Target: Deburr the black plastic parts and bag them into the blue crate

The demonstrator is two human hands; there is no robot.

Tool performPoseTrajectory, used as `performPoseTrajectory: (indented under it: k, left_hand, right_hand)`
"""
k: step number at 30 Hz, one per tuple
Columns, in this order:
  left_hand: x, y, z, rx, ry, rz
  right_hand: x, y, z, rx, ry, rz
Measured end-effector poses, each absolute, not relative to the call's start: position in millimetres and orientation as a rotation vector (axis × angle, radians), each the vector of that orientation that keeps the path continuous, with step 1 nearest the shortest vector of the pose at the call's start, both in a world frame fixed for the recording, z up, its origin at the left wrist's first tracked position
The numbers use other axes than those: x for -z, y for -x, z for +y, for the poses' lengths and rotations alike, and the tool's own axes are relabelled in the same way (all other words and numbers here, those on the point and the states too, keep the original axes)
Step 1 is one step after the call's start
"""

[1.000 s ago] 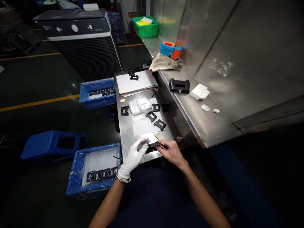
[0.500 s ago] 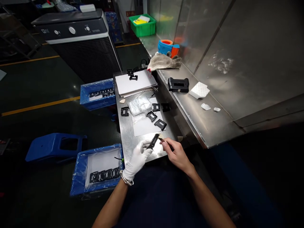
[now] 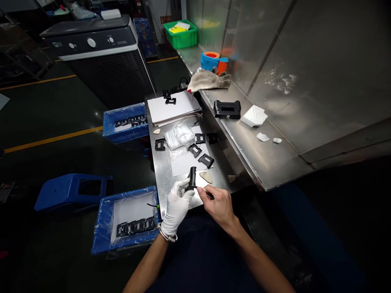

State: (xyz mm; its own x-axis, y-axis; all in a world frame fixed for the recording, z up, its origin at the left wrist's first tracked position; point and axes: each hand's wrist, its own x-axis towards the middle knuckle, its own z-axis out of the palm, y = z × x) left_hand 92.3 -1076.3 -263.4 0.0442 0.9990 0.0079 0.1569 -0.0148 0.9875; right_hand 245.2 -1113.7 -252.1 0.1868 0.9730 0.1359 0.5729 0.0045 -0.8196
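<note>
My left hand (image 3: 177,205), in a white glove, is closed around a black plastic part (image 3: 192,178) held on end above the near edge of the metal table. My bare right hand (image 3: 218,203) is shut on a slim knife-like tool (image 3: 209,195), mostly hidden by the fingers. Its tip is at the lower right side of the part. Beyond my hands lie several flat black plastic frames, among them one frame (image 3: 206,160) on white paper (image 3: 181,167) and another frame (image 3: 160,144) at the table's left edge. A pale rounded piece (image 3: 205,177) lies just behind the part.
Left of the table, a lined blue crate (image 3: 102,228) and a second blue crate (image 3: 122,136) hold black frames. A clear plastic bag (image 3: 179,137) lies mid-table. On the raised steel ledge (image 3: 253,156) at right are a black housing (image 3: 227,110) and a grey glove (image 3: 209,79).
My left hand has turned the black part more upright and shifted it slightly left. My right hand has moved left and down, bringing the tool to the part's lower end.
</note>
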Motion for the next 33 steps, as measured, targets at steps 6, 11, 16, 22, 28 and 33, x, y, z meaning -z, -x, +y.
performPoseTrajectory:
  k: [6,11,16,22,28,33]
  left_hand:
    - [266.5,-92.2,-1077.0,-1.107,-1.388,1.284]
    - [258.7,-94.0,-1079.5,-1.102,-1.408,1.308]
    - [257.4,-95.1,-1087.1,-1.088,-1.458,1.313]
    - [265.5,-93.2,-1094.0,-1.041,-1.472,1.281]
    - [268.3,-89.5,-1100.2,-1.048,-1.607,1.229]
    - [270.0,-87.1,-1103.8,-1.097,-1.633,1.102]
  right_hand:
    - [250.6,-246.5,-1113.3,-0.609,1.678,-1.465]
    - [250.7,-247.4,-1113.0,-0.568,1.697,-1.466]
    - [254.5,-249.1,-1110.7,-0.496,1.744,-1.467]
    - [256.8,-257.2,-1103.8,-0.384,1.823,-1.453]
    - [257.7,-269.8,-1096.5,-0.327,1.855,-1.444]
    - [266.9,-281.2,-1087.6,-0.421,1.967,-1.434]
